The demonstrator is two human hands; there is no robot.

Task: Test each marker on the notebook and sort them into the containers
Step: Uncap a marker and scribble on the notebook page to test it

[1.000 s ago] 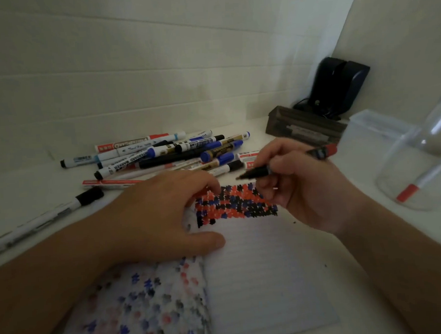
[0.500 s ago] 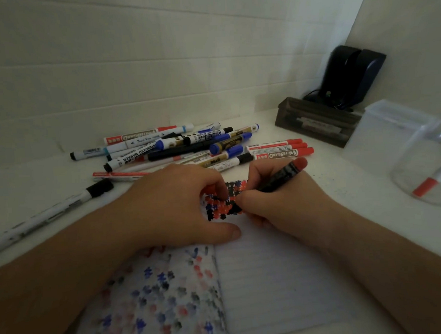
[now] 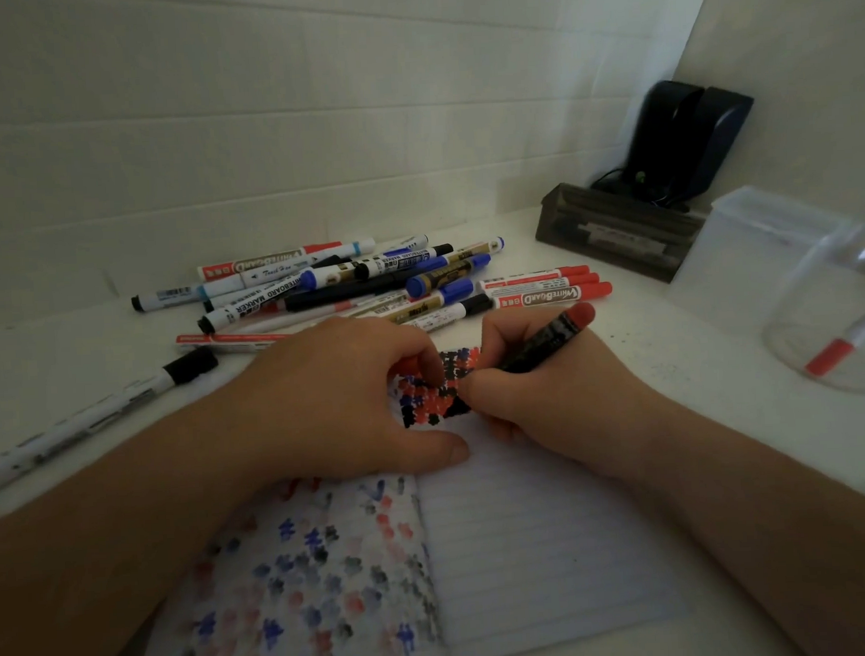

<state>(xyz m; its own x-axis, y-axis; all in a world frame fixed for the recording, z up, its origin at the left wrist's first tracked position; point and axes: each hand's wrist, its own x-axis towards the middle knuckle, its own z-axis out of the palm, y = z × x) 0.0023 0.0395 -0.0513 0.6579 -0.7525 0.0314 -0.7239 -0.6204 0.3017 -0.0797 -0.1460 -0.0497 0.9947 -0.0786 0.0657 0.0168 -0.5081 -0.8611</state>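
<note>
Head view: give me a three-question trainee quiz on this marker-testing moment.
1. True or false: the right hand holds a marker with its tip at the notebook.
2. What rests in the clear cup? A) a red-capped marker B) scissors C) nothing
3. Fill in: the left hand rests on the ____.

Key: 1 true; 2 A; 3 notebook.

I see right hand (image 3: 537,397) gripping black marker (image 3: 545,342) on notebook (image 3: 529,546) | left hand (image 3: 344,401) pressing page | marker pile (image 3: 369,286) behind
</note>
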